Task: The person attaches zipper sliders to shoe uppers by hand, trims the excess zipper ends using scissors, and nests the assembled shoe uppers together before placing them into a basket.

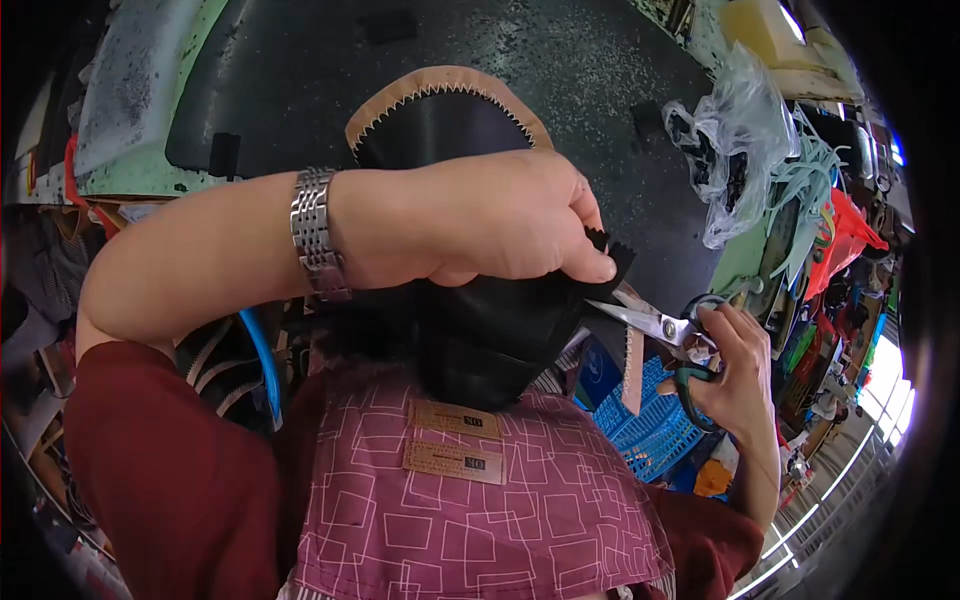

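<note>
My left hand [525,215] is closed on a black leather piece [485,335], pinching its dark jagged edge between thumb and fingers. The far end of the leather lies on the work surface and has a tan rim with pale zigzag stitching. My right hand [738,365] grips a pair of scissors [668,326] by its dark green handles. The blades are parted and point left, with their tips at the leather just below my left thumb. A narrow tan strip [634,372] hangs beneath the blades; its upper end is hidden.
A dark worktable [300,90] scattered with small specks is ahead. A crumpled clear plastic bag [745,135] lies on its right side, near pale green strips [805,175] and a red bag [850,240]. Below my right hand is a blue plastic basket [650,435].
</note>
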`<state>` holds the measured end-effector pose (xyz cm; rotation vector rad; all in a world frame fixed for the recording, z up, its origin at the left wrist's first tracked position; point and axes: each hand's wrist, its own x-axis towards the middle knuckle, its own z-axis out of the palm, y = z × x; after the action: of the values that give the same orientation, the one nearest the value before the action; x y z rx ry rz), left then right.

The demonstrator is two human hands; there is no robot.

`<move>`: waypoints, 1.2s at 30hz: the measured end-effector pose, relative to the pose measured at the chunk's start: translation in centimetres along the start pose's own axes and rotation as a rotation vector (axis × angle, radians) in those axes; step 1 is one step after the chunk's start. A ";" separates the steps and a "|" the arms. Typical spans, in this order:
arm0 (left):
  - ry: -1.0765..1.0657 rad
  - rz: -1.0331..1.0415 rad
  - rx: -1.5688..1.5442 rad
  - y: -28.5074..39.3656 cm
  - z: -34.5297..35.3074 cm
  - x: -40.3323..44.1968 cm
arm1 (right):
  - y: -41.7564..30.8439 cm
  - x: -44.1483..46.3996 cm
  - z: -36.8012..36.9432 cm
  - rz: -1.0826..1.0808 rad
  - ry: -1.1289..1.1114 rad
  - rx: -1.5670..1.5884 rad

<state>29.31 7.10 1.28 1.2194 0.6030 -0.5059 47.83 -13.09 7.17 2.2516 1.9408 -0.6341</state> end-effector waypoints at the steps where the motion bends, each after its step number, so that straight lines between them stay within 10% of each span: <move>1: -0.002 0.077 0.017 -0.2 0.0 0.3 | -0.2 0.2 0.0 0.010 -0.032 0.027; 18: 0.007 -0.014 0.280 2.2 -0.1 0.0 | -0.5 4.4 -1.6 -0.004 -0.520 0.214; 30: 0.026 -0.007 0.322 2.2 -0.4 0.4 | -0.1 4.7 -0.2 -0.170 -0.431 0.184; 34: 0.227 0.543 0.623 3.2 -0.7 3.7 | -0.2 4.4 1.2 -0.396 -0.120 0.140; 36: -0.298 0.209 0.637 4.7 -1.0 3.4 | -0.5 4.3 0.9 -0.553 0.102 0.098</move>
<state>34.77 9.19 2.10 1.7423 0.0451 -0.7145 47.52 -9.39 4.83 1.8125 2.6628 -0.6856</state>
